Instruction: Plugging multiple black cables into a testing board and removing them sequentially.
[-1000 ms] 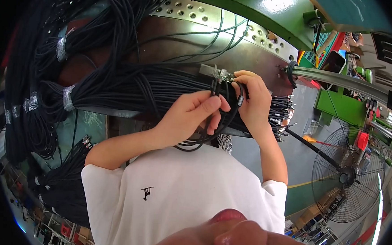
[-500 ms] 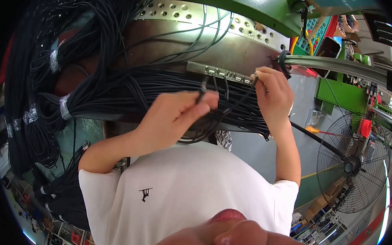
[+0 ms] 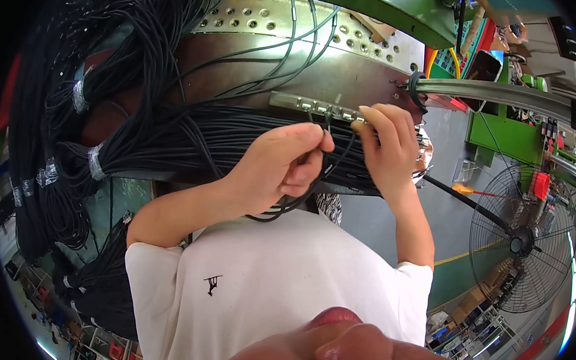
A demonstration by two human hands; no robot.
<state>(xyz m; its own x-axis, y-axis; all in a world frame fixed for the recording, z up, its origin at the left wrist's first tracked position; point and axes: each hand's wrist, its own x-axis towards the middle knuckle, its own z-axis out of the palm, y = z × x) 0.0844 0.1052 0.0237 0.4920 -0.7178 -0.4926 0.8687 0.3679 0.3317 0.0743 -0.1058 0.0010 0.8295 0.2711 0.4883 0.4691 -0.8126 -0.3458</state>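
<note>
A narrow metal bar (image 3: 283,101) with a row of slots lies across the workbench, and black cable ends with metal connectors sit along it. My left hand (image 3: 283,156) is closed just in front of the bar, thumb and forefinger pinching a black cable. At the bar's right end, my right hand (image 3: 392,143) pinches the metal end of a black cable (image 3: 343,156) that hangs down towards me. The fingers partly hide this connector, so whether it is seated in a slot I cannot tell. Beneath both hands runs a thick bundle of black cables (image 3: 238,132).
Tied cable coils (image 3: 144,46) are heaped at the left. Behind the bar, loose cables cross a perforated metal plate (image 3: 245,20) under a green machine beam (image 3: 351,6). A metal rail (image 3: 491,93) reaches out to the right, above a black floor fan (image 3: 522,240).
My left hand has moved right and closer to the bar, its fingers now pinching a cable there. Slightly leftwards along the bar, my right hand has shifted with its cable end.
</note>
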